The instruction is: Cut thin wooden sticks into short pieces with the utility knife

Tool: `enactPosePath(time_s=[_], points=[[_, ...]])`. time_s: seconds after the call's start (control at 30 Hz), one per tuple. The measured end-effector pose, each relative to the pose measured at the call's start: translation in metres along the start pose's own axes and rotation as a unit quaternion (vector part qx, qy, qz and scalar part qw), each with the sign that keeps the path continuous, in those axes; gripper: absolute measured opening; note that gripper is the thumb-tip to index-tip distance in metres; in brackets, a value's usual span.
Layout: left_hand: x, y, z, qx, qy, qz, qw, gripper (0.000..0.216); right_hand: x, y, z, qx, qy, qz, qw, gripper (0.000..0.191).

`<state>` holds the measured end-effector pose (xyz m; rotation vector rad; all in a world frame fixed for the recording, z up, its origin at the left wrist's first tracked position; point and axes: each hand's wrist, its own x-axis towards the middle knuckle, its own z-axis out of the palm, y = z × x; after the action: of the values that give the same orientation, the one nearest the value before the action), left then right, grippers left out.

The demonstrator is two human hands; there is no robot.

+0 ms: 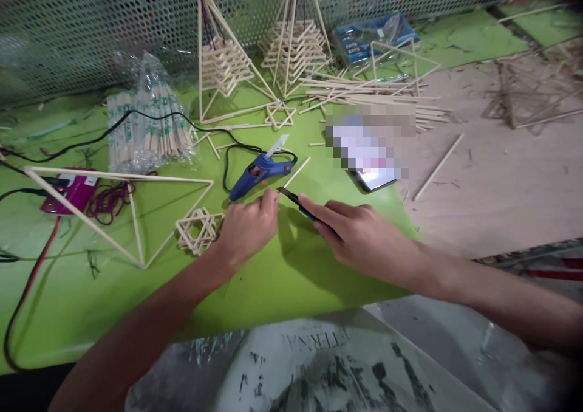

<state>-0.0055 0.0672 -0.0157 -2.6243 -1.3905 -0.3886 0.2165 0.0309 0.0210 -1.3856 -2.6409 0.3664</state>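
My right hand (357, 233) is wrapped round a utility knife (306, 209), its blade pointing left. Closed with the fingers curled under, my left hand (250, 226) holds a thin wooden stick (297, 172) whose free part slants up to the right. The blade is at the stick, close to my left fingertips. Just behind my left hand lies a blue hot glue gun (257, 172) with a clear glue stick in its back. A small star-shaped stack of sticks (199, 231) sits beside my left wrist.
A large stick frame (136, 230) lies left, by a magenta power strip (75, 190) and cables. Bagged chopsticks (150, 123), hanging stick pyramids (223, 65) and loose sticks (364, 90) fill the back. A phone (380, 178) lies right, near a single stick (438, 167).
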Motion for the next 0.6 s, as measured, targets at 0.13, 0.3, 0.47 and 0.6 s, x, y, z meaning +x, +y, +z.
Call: enactPosePath(time_s=[0.13,0.3,0.47,0.6], points=[[0.0007,-0.0013,0.0015,-0.007,-0.005,-0.008,1.000,0.022,0.0029,-0.0005,0.0011,-0.014,-0.008,0.003,1.000,0.059],[0.0027,-0.0007,0.0016,-0.007,-0.018,-0.014,1.000,0.024,0.0055,-0.0010,0.0032,0.007,-0.005,0.018,1.000,0.055],[0.0052,0.0013,0.0016,-0.031,-0.030,-0.042,0.998,0.026,0.0053,-0.0012,-0.0009,0.039,-0.010,0.018,0.999,0.054],[0.0076,0.0021,0.0030,-0.068,-0.047,-0.055,0.995,0.026,-0.0025,0.0002,-0.0039,0.027,-0.019,0.017,0.999,0.056]])
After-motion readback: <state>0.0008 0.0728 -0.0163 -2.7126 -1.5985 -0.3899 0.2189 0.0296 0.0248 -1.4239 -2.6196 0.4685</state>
